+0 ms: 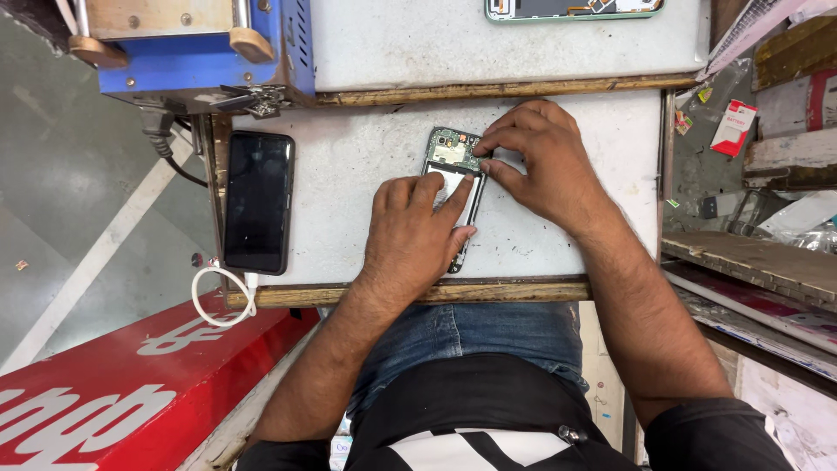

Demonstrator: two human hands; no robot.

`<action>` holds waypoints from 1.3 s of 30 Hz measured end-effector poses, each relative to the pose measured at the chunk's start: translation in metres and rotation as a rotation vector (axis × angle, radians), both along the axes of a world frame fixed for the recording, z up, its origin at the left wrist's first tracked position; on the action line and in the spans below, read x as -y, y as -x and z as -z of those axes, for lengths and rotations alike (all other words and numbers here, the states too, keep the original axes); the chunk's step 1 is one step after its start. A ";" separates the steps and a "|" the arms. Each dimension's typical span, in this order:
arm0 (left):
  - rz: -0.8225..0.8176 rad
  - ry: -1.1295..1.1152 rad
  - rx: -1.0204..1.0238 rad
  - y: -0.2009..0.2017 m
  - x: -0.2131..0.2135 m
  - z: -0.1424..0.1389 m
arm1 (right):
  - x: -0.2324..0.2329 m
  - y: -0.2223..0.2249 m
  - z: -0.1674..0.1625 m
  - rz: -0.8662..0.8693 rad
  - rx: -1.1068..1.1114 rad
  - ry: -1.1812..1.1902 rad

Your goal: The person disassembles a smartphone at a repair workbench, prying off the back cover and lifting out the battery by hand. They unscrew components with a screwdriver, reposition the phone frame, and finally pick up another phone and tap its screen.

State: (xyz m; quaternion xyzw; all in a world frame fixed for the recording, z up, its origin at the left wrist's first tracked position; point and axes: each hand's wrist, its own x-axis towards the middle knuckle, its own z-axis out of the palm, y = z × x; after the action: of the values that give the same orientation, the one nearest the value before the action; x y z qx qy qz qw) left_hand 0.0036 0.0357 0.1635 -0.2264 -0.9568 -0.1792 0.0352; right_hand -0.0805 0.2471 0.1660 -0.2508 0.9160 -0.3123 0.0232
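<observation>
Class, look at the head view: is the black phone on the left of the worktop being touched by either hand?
No. The black phone lies alone, while the left hand and right hand both rest on the opened phone.

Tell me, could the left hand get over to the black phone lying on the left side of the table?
Probably yes. The left hand rests on the opened phone, and the white table between it and the black phone is bare, so nothing blocks a sideways reach.

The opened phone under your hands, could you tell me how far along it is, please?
Done: the opened phone has its back off, circuit board exposed. In hand: left hand presses it to the white table while right hand fingertips work at the board. Left: it is not closed.
</observation>
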 end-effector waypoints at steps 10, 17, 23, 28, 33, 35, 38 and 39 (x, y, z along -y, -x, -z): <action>-0.017 0.051 -0.020 0.004 -0.006 0.004 | -0.002 0.001 0.005 -0.003 0.016 -0.018; -0.012 0.098 -0.031 0.007 -0.007 0.002 | -0.002 0.001 0.007 0.009 0.039 -0.020; -0.045 0.124 -0.053 0.007 -0.014 -0.008 | -0.001 -0.001 0.007 0.001 0.004 -0.019; -0.063 0.150 -0.049 0.014 -0.026 -0.017 | -0.001 0.000 0.007 0.010 0.021 -0.007; 0.019 0.349 -0.053 0.029 -0.039 -0.017 | -0.002 0.000 0.008 0.021 0.008 0.000; 0.030 0.358 -0.099 0.031 -0.040 -0.017 | -0.002 0.000 0.008 0.016 0.006 0.015; 0.020 0.264 -0.067 0.030 -0.039 -0.019 | -0.002 0.001 0.007 0.017 -0.009 0.050; 0.012 0.214 -0.039 0.029 -0.037 -0.020 | -0.002 0.001 0.006 0.028 -0.021 0.062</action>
State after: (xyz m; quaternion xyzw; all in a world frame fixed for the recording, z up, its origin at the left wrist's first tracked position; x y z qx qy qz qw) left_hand -0.0252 0.0730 0.1834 -0.2383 -0.9682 -0.0716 0.0282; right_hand -0.0813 0.2492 0.1599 -0.2418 0.9095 -0.3383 0.0012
